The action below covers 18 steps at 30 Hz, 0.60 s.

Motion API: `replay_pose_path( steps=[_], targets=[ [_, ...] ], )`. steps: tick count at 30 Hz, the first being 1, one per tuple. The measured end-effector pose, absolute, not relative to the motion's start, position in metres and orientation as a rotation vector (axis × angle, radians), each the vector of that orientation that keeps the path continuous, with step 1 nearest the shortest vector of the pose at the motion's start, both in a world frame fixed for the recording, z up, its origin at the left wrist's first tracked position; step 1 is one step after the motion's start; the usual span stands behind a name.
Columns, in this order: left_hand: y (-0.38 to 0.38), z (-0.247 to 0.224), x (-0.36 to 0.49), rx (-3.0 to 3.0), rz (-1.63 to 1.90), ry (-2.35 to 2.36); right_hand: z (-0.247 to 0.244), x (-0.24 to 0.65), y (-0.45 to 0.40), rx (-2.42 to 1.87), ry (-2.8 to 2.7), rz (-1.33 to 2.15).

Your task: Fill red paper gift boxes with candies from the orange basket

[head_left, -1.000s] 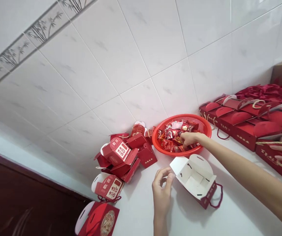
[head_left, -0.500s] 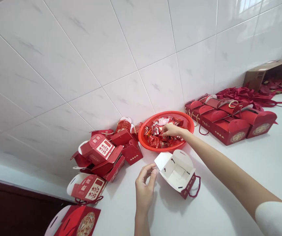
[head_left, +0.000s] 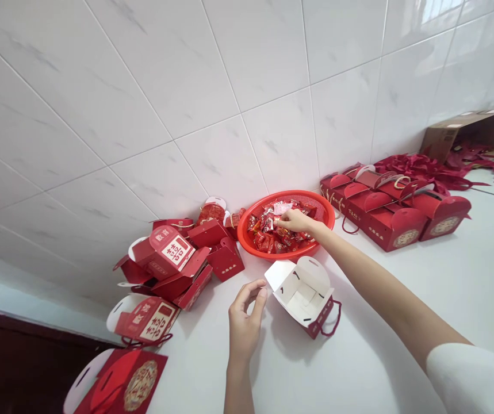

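Note:
An open box (head_left: 305, 296), white inside and red outside with a dark red cord handle, stands on the white table. At its left edge my left hand (head_left: 248, 313) is curved with the fingers apart and nothing in it. Behind the box, a red plastic basket (head_left: 251, 248) holds many red-wrapped candies (head_left: 268, 238). My right hand (head_left: 295, 221) reaches into the basket, its fingers drawn together on a small wrapped candy (head_left: 271, 224). A pink wrapped piece (head_left: 282, 208) lies just behind these fingers.
Red boxes (head_left: 171, 253) are heaped at the left, with more (head_left: 137, 382) near the table's left edge. Closed red boxes (head_left: 385, 221) stand in rows at the right. Beyond them are red ribbons (head_left: 419, 169) and a cardboard box (head_left: 439, 141) against the tiled wall.
The whole view has shifted slightly. In the basket, my right hand has moved a little over the candies, and a small candy now shows at its fingertips. My left hand stays beside the open box.

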<state>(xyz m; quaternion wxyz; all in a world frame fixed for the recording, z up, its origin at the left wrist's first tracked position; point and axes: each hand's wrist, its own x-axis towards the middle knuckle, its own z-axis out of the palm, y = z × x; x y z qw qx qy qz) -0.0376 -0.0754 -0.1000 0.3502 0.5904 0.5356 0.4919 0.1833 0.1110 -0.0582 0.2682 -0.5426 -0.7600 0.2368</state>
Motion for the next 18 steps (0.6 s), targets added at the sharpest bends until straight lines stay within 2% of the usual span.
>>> replay_pose_path(
  steps=[18],
  targets=[
    [-0.0753,-0.0949,-0.0341,1.621,1.268,1.391,-0.0540,0.1900,0.1096,-1.613,-1.999,0.538]
  ],
)
